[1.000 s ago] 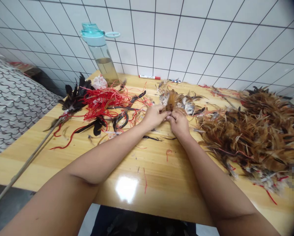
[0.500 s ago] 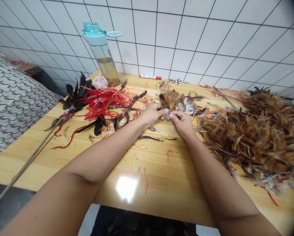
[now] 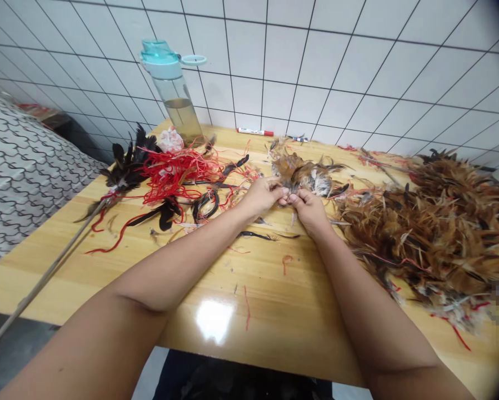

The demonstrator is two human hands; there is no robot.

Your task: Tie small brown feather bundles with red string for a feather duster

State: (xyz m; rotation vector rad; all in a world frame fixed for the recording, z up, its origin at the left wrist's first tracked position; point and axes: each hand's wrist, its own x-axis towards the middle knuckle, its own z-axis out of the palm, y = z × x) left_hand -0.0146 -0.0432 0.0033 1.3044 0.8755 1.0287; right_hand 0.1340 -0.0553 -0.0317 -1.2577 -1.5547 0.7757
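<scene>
My left hand [image 3: 265, 195] and my right hand [image 3: 309, 210] meet over the middle of the table, fingertips nearly touching. Both pinch small feathers [image 3: 291, 186] between thumb and fingers; which strand each one grips is partly hidden. Just beyond them lies a loose heap of brown and white feathers [image 3: 322, 180]. Left of my left hand, a tangle of red string [image 3: 172, 173] spreads across the wood, with black feathers [image 3: 166, 214] around it.
A stick [image 3: 61, 261] tied with black feathers juts over the table's left edge. A water bottle [image 3: 176, 105] and a red-and-white marker [image 3: 255, 132] stand and lie near the tiled wall. A large brown feather bundle [image 3: 437, 222] covers the right side of the table [image 3: 274, 328].
The brown feather that rose above my fingertips has come down lower between them. My hands stay in nearly the same place, with the fingers slightly shifted.
</scene>
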